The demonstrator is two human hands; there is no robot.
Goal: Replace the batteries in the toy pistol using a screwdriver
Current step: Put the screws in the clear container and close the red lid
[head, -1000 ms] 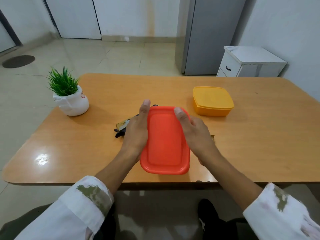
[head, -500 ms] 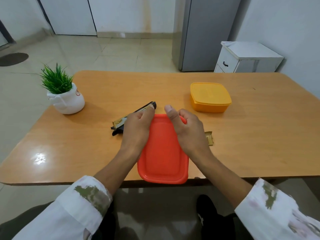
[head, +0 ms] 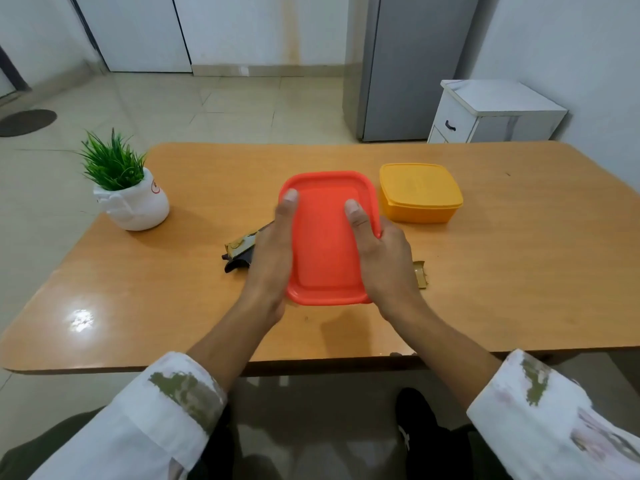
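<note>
Now both hands, left hand (head: 273, 258) and right hand (head: 384, 261), clamp the red lidded box (head: 327, 237) between them, thumbs pressed on its lid; a toy pistol (head: 239, 251) lies just left of the left fingers (head: 289, 206).

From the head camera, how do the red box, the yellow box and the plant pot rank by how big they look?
1. red box, though it sits nearer the camera
2. and 3. yellow box and plant pot look alike; leaves included, the plant looks taller.

Tiled floor (head: 214, 109), grey fridge (head: 408, 64), white cabinet (head: 491, 114)

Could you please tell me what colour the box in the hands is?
The box is orange-red; the head view shows it.
</note>
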